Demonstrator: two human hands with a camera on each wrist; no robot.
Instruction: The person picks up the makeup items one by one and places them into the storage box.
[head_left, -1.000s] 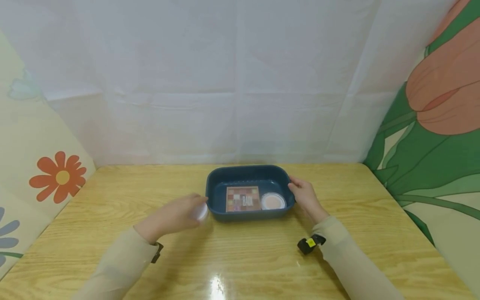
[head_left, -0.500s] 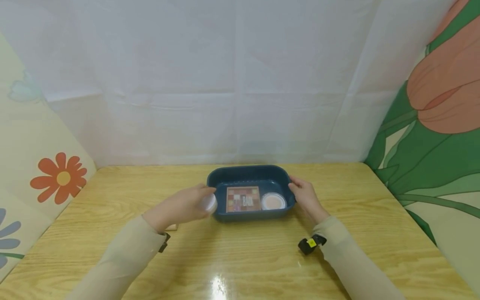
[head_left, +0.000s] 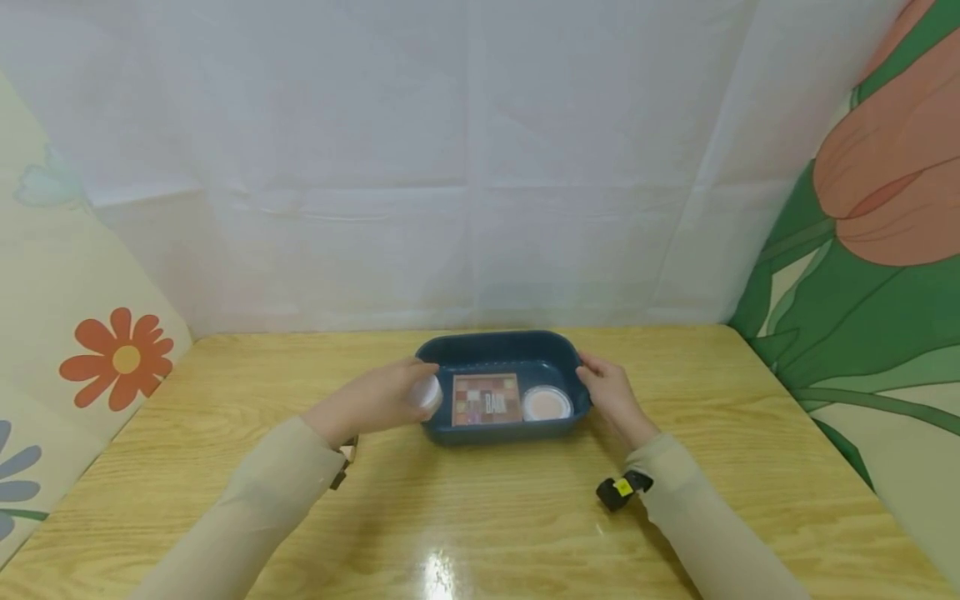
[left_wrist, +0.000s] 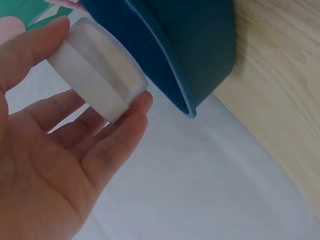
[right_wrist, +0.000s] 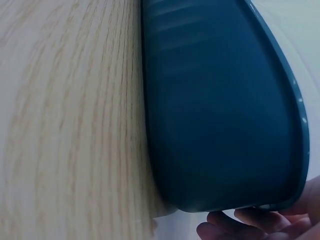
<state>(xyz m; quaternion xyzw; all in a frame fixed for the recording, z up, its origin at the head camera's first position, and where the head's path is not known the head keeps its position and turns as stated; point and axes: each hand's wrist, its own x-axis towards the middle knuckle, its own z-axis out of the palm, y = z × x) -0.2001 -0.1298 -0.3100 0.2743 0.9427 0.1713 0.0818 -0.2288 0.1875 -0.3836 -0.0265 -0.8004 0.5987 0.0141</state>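
Note:
My left hand (head_left: 378,397) grips a small round white jar (head_left: 427,396) with a clear lid, at the left end of a dark blue plastic basin (head_left: 480,432). In the left wrist view the jar (left_wrist: 95,70) is tilted between thumb and fingertips, close to the basin's rim (left_wrist: 160,50). Inside the basin lie a square reddish-brown makeup palette (head_left: 486,398) and, to its right, a round powder compact (head_left: 547,403). My right hand (head_left: 613,397) holds the basin's right end, thumb at the rim. Its fingers (right_wrist: 235,227) curl at the basin's end in the right wrist view.
Wood-grain table (head_left: 510,517) lies beneath everything. A small beige thing (head_left: 348,452) shows partly from behind my left wrist, its kind unclear. A white cloth (head_left: 465,167) hangs behind the table, and flower-painted panels (head_left: 870,333) flank both sides.
The left hand has moved right and slightly away from me, bringing the jar from outside the basin's left end to over it. The right hand and basin have barely moved.

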